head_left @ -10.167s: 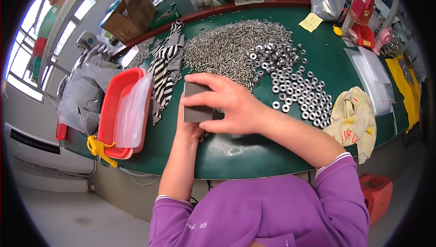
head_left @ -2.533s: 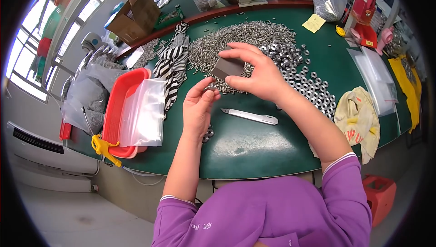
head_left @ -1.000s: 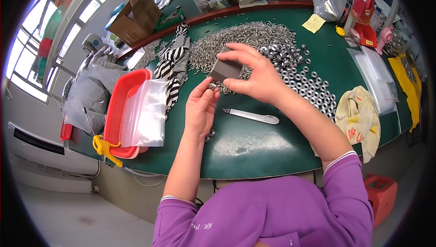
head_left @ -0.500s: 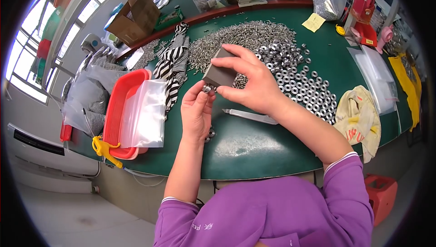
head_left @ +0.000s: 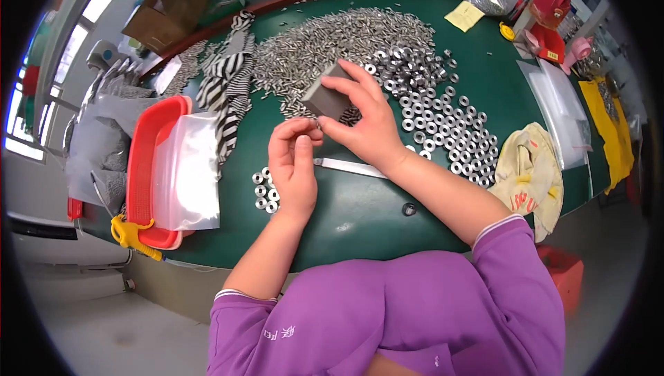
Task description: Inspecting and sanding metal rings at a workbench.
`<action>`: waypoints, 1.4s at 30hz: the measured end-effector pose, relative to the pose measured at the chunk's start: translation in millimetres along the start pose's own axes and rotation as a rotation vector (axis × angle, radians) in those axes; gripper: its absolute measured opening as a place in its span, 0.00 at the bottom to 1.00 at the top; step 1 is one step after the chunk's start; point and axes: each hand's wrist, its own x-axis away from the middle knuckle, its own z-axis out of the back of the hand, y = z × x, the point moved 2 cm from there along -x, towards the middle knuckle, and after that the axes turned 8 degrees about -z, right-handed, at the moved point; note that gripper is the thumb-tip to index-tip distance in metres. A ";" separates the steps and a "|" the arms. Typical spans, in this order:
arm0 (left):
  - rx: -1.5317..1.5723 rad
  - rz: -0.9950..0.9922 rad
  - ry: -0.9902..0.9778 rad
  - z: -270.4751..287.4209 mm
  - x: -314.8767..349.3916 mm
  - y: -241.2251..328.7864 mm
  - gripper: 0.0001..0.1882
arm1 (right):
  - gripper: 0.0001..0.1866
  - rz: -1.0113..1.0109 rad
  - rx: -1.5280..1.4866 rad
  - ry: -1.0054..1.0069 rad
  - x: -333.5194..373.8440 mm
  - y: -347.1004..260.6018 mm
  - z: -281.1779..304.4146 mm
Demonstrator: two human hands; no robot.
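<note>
My right hand (head_left: 363,120) grips a dark grey rectangular block (head_left: 328,98) between thumb and fingers, tilted above the table. Just below its lower edge, the curled fingers of my left hand (head_left: 293,168) nearly meet my right thumb; whatever they pinch is mostly hidden. Beside my left wrist lies a small group of metal rings (head_left: 261,190). A light-handled slim tool (head_left: 353,167) rests on the table beneath my hands. One darker metal piece (head_left: 409,208) sits alone near my right forearm. Beyond my hands spread a heap of metal pins (head_left: 304,51) and many loose metal rings (head_left: 449,130).
At left are a red basket (head_left: 131,168) with a clear plastic bag (head_left: 187,175), a yellow air gun (head_left: 131,232) and a striped cloth (head_left: 225,89). A cream cloth (head_left: 519,168) and plastic sheets (head_left: 557,106) lie right. A cardboard box (head_left: 166,9) stands at the back left.
The view has shifted, so the table sits further left. My left hand has moved rightward over the table, uncovering the small group of rings. The metal piece in its fingers no longer shows clearly.
</note>
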 end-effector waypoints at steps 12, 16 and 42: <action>-0.240 -0.171 -1.013 -65.9 45.6 48.5 0.16 | 0.27 0.011 -0.176 0.084 -12.6 -8.4 13.2; -0.461 -0.141 -1.081 -74.5 58.0 43.7 0.15 | 0.27 0.032 -0.248 0.079 -20.1 -13.1 16.0; 0.536 0.266 0.099 40.8 -24.4 10.4 0.15 | 0.27 -0.076 -0.190 -0.270 -22.0 -42.9 36.5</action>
